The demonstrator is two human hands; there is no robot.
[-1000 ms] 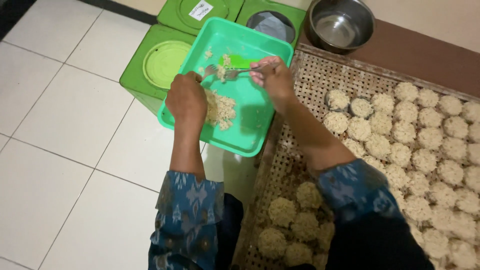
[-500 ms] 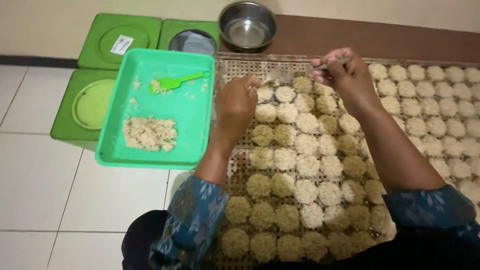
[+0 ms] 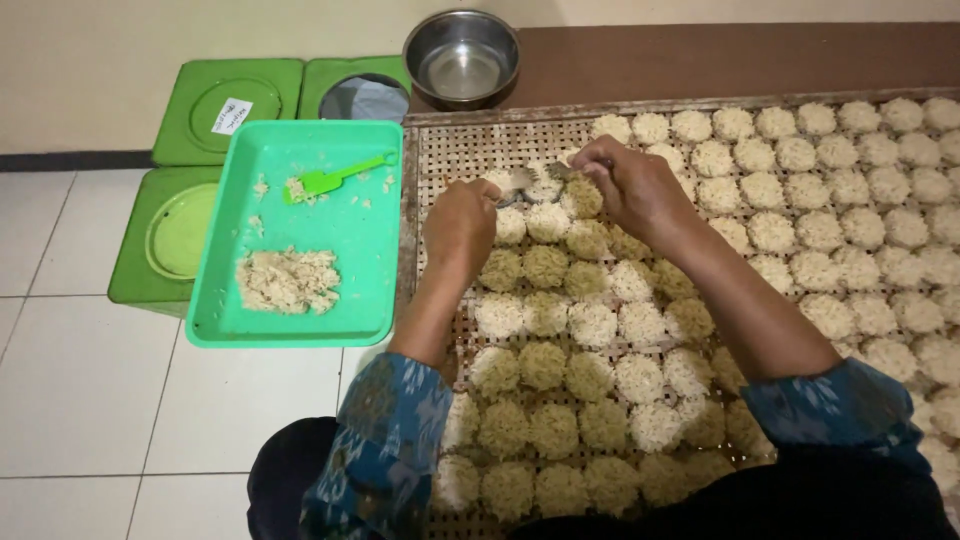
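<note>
Two bare hands meet over the far left part of a woven bamboo tray (image 3: pixel 432 150) in the head view, which is covered with rows of small round noodle clumps (image 3: pixel 592 322). Left hand (image 3: pixel 461 225) has its fingers curled narrow around a metal fork (image 3: pixel 517 184), whose head lies just above a pale clump. Right hand (image 3: pixel 630 186) is closed in a pinch on a second utensil (image 3: pixel 559 171), though how much of it the fingers grip cannot be told; both tips come together over one clump near the tray's top left corner. Left of the woven tray, touching its edge, sits a green plastic tray (image 3: pixel 372 300) holding a loose heap of noodles (image 3: pixel 287 279) and a green plastic fork (image 3: pixel 332 179). Green square containers (image 3: pixel 225 110) stand beyond and beside it on the tiled floor, and a steel bowl (image 3: pixel 461 58) rests just past the woven tray's far edge. Blue patterned sleeves cover both upper arms.
</note>
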